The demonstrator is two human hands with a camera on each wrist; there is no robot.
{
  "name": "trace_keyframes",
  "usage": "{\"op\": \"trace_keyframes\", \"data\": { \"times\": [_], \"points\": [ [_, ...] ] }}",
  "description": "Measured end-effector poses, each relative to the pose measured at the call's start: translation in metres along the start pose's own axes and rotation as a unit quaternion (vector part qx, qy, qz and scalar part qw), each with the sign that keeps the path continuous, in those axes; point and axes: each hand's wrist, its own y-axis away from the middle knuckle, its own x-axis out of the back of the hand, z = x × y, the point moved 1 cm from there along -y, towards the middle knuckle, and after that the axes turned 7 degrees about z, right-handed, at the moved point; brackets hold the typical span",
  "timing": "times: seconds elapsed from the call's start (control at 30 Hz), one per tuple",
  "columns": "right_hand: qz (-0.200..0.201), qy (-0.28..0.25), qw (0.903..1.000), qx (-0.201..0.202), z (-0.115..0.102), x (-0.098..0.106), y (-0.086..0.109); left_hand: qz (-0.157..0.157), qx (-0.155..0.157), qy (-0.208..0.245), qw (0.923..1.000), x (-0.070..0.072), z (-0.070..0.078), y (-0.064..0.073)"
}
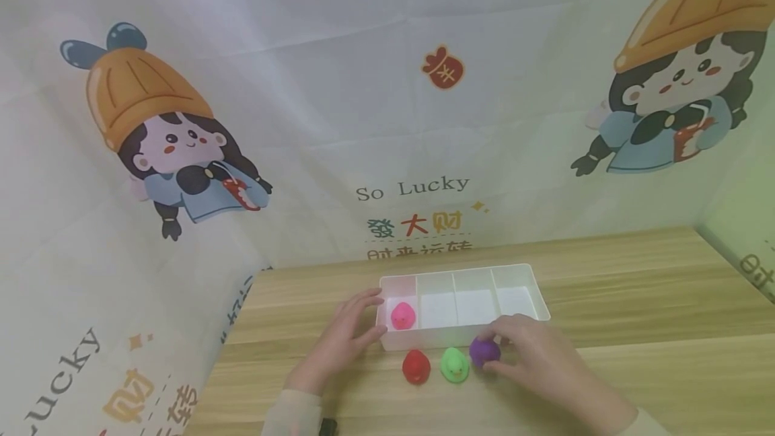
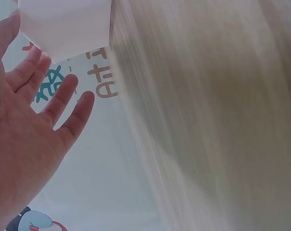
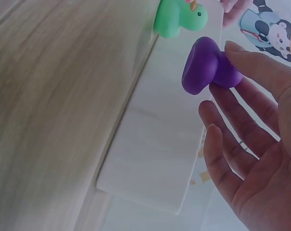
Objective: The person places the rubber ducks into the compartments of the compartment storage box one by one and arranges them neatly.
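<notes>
My right hand (image 1: 539, 355) pinches a purple rubber duck (image 3: 208, 67) between thumb and fingertips. In the right wrist view the duck is clear of the tabletop, in front of the white divided box (image 1: 424, 337). My left hand (image 1: 346, 336) is at the box's left end, its fingers spread loosely and fingertips at the wall. A pink rubber duck (image 1: 402, 316) sits in the leftmost compartment. On the table before the box stand a green rubber duck (image 1: 454, 365) and a red rubber duck (image 1: 416, 367), the green one nearest the purple duck.
The box stands on a wood-grain table (image 1: 630, 301). Behind and left of the table hangs a printed white cloth (image 1: 315, 120). A small black object (image 1: 327, 426) shows by the left sleeve.
</notes>
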Motion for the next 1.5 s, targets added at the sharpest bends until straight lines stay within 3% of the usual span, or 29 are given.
{"op": "trace_keyframes", "data": {
  "times": [0.43, 0.83, 1.07, 1.3, 1.5],
  "points": [
    [0.007, -0.003, 0.9999, -0.012, -0.005, 0.003, -0.004, 0.000, 0.000, -0.005, 1.0000, 0.000, 0.000, -0.001],
    [0.029, -0.013, 0.9995, 0.006, -0.008, 0.004, -0.008, 0.002, 0.001, -0.004, 1.0000, 0.000, 0.000, -0.001],
    [0.034, 0.006, 0.9993, -0.014, -0.010, 0.003, -0.013, 0.000, 0.000, -0.004, 1.0000, 0.001, 0.000, -0.001],
    [0.024, -0.012, 0.9995, -0.015, -0.010, 0.004, -0.020, -0.002, -0.001, -0.004, 1.0000, 0.001, 0.000, -0.001],
    [0.038, -0.020, 0.9991, -0.006, -0.010, 0.003, -0.023, 0.000, -0.005, -0.008, 1.0000, 0.001, 0.000, -0.001]
  ]
}}
